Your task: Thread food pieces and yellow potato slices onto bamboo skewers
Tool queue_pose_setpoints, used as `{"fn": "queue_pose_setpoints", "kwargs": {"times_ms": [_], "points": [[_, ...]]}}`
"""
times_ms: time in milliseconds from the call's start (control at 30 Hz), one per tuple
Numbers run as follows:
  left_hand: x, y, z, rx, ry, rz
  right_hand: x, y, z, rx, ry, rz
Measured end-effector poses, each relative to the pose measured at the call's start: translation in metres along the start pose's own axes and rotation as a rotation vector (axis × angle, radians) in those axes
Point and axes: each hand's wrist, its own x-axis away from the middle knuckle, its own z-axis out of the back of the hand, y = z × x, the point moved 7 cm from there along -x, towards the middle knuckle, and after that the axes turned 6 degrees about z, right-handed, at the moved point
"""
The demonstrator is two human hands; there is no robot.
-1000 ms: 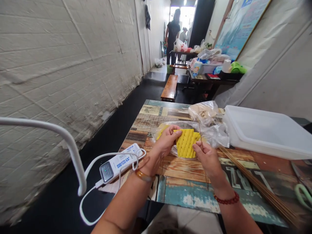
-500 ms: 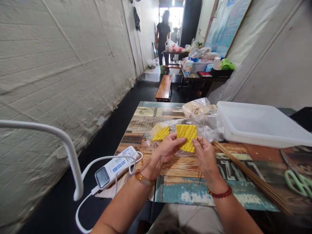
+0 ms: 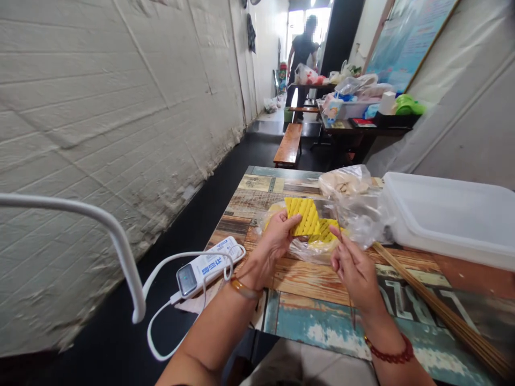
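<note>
My left hand (image 3: 278, 231) pinches a flat, bright yellow piece with slanting ridges (image 3: 302, 215) by its left edge, holding it above the table. Its exact kind I cannot make out. Behind and below it, more yellow ridged material (image 3: 325, 230) lies in a clear plastic bag (image 3: 295, 249). To the right, my right hand (image 3: 354, 268) is closed around a thin wooden skewer (image 3: 353, 313), which stands roughly upright and is partly hidden by the fingers. The skewer and the held yellow piece are apart.
A bundle of skewers (image 3: 426, 295) lies at right, near a white plastic tub (image 3: 454, 241). Another bag with pale contents (image 3: 346, 182) sits at the back. A white power bank (image 3: 209, 268) with cables rests at the left edge. A person (image 3: 301, 53) stands far off beyond a bench (image 3: 288, 143).
My right hand has left the yellow piece and moved right with the skewer. My left hand has tilted the piece. The view has swung left; the scissors are out of sight.
</note>
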Motion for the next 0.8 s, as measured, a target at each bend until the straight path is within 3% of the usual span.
{"fn": "queue_pose_setpoints", "kwargs": {"times_ms": [200,367,600,800], "points": [[-0.003,0.005,0.008,0.018,0.085,-0.035,0.007,0.001,-0.015,-0.041,-0.100,-0.049],[-0.003,0.005,0.005,-0.005,0.042,-0.039,0.011,0.001,-0.025,-0.039,-0.199,-0.065],[-0.002,0.005,0.003,-0.010,0.022,-0.034,0.010,0.011,-0.023,0.128,-0.157,-0.006],[0.000,0.006,0.004,0.005,0.060,-0.023,0.008,0.000,-0.019,0.267,-0.064,0.164]]}}
